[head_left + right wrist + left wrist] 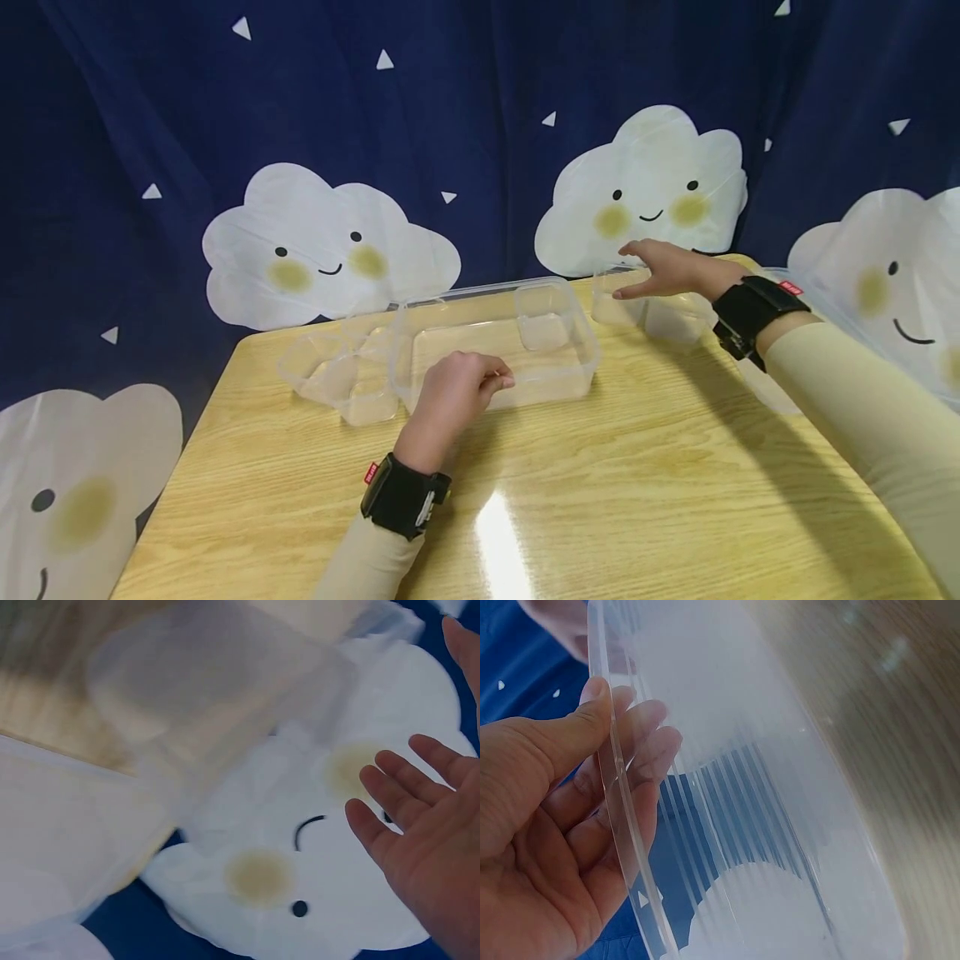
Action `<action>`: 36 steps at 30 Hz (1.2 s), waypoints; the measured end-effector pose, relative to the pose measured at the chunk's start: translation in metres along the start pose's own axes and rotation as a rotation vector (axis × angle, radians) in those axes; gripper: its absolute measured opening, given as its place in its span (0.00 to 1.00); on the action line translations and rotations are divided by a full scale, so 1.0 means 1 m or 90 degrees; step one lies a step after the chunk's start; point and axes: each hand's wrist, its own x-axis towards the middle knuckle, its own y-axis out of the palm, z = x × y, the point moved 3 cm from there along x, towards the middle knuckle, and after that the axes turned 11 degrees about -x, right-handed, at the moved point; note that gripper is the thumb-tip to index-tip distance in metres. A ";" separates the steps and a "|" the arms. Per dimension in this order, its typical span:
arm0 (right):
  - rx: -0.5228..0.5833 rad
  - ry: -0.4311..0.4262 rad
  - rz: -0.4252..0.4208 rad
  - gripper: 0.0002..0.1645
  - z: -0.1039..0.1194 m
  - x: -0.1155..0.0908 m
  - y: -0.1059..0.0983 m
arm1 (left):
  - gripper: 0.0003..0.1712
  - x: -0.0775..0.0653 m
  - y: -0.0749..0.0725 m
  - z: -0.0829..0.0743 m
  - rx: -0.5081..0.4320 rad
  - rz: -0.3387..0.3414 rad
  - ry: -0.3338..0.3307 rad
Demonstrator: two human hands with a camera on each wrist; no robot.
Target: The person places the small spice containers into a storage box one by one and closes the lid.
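Note:
A large clear plastic bin [551,385] stands at the middle of the wooden table, with a smaller clear bin [543,333] showing at its right end. My left hand [459,385] is at the near side of the large bin. In the left wrist view, thumb and fingers [656,750] pinch its rim from either side of the wall. My right hand [667,268] reaches over small clear bins [675,323] at the back right. Its fingers [386,787] are spread and relaxed, holding nothing, in the right wrist view.
More small clear bins [322,367] sit left of the large one. Further clear plastic pieces [772,392] lie at the right edge, partly behind my right forearm. A dark blue curtain [480,125] with cloud prints hangs right behind the table [637,492].

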 end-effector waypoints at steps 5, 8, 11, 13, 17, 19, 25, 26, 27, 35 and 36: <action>0.013 0.018 0.019 0.57 -0.012 0.001 0.016 | 0.06 -0.001 0.001 0.002 0.000 0.001 0.001; 0.018 0.029 0.028 0.58 -0.019 0.002 0.022 | 0.06 -0.001 0.002 0.002 -0.005 0.000 0.004; 0.026 0.035 0.045 0.60 -0.023 0.003 0.026 | 0.06 -0.001 0.002 0.001 -0.009 -0.001 0.003; 0.031 0.034 0.051 0.60 -0.024 0.004 0.029 | 0.06 -0.002 0.001 0.001 -0.008 -0.001 0.000; 0.029 0.032 0.045 0.58 -0.024 0.005 0.030 | 0.06 -0.002 0.000 0.000 -0.006 0.001 -0.002; 0.027 0.030 0.038 0.57 -0.023 0.005 0.030 | 0.07 -0.001 0.000 0.000 -0.006 0.001 -0.004; 0.031 0.023 0.022 0.54 -0.021 0.005 0.031 | 0.07 -0.002 0.000 0.000 -0.004 0.000 -0.004; 0.029 0.023 0.019 0.54 -0.021 0.005 0.031 | 0.07 -0.001 0.000 0.000 -0.004 0.000 -0.003; 0.029 0.022 0.015 0.54 -0.021 0.005 0.031 | 0.07 -0.001 0.000 0.000 -0.003 0.000 -0.002; 0.012 0.017 -0.005 0.55 -0.019 0.004 0.031 | 0.07 -0.001 0.000 0.000 0.000 -0.001 -0.001; 0.009 0.015 -0.010 0.55 -0.018 0.004 0.031 | 0.07 -0.001 0.000 0.001 -0.001 -0.001 -0.003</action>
